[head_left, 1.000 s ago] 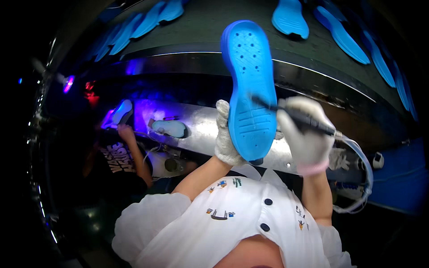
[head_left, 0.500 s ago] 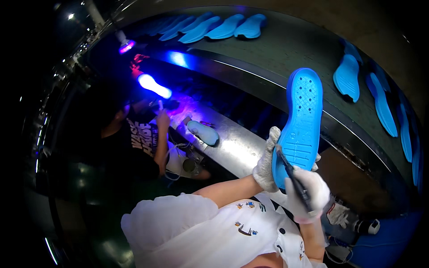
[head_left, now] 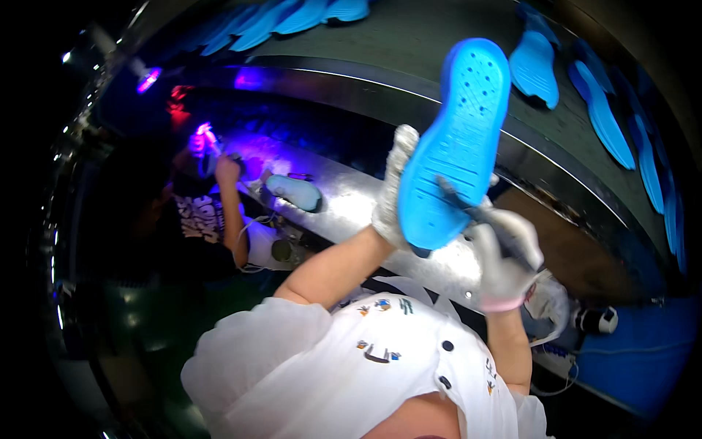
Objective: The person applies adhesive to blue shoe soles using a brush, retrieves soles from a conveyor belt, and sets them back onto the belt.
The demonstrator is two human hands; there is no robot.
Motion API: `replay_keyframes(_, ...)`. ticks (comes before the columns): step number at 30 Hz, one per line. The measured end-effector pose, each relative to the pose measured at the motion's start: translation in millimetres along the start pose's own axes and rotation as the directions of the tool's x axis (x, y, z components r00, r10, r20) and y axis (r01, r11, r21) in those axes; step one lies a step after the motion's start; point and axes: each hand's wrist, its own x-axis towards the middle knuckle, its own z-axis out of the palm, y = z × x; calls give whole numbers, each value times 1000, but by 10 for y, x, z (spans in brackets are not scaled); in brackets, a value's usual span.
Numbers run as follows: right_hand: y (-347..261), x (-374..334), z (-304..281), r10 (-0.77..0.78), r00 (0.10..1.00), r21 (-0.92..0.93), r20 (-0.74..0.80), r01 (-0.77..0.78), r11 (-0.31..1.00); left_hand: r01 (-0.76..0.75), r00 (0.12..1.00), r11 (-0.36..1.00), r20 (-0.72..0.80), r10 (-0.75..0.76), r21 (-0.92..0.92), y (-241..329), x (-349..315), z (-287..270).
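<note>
My left hand [head_left: 393, 192], in a pale knit glove, grips a bright blue shoe sole [head_left: 461, 139] along its left edge. The sole is held up at a tilt, its face with a cross-hatched, holed end and a ribbed end turned toward me. In my right hand [head_left: 504, 252], also gloved, is a slim black pen-like tool [head_left: 455, 196], blurred by motion. Its tip lies over the ribbed end of the sole; whether it touches cannot be made out. The fingers behind the sole are mostly hidden.
Beyond a metal rail runs a dark conveyor belt [head_left: 424, 36] carrying blue soles [head_left: 534, 69]. A pale sole [head_left: 294, 192] lies on the metal ledge [head_left: 347, 197]. At left, a co-worker [head_left: 197, 212] works under purple light. White gloves or cloth [head_left: 548, 304] lie lower right.
The sole and both hands sit further left and higher in view, as the whole view has shifted. The tool tip has moved from the sole's left edge inward over its ribs. The co-worker's brightly lit piece has dimmed.
</note>
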Motion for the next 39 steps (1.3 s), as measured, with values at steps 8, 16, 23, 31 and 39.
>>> replay_keyframes(8,24,51,-112,306,950,81,55,-310,947,330,933,941,173,-315,-70,200,181,-101)
replay_keyframes(16,39,117,-236,-4,907,-52,422,28,998,454,878,862,-279,-390,225,369,285,-324)
replay_keyframes(23,-9,118,-225,-237,813,-123,532,351,928,527,844,812,-265,-467,249,464,303,-148)
replay_keyframes(31,-91,165,-321,-259,847,-202,465,386,900,499,853,676,-447,-270,543,583,230,231)
replay_keyframes(39,-116,181,-460,-183,854,-476,486,435,765,374,905,790,-380,-194,485,687,189,281)
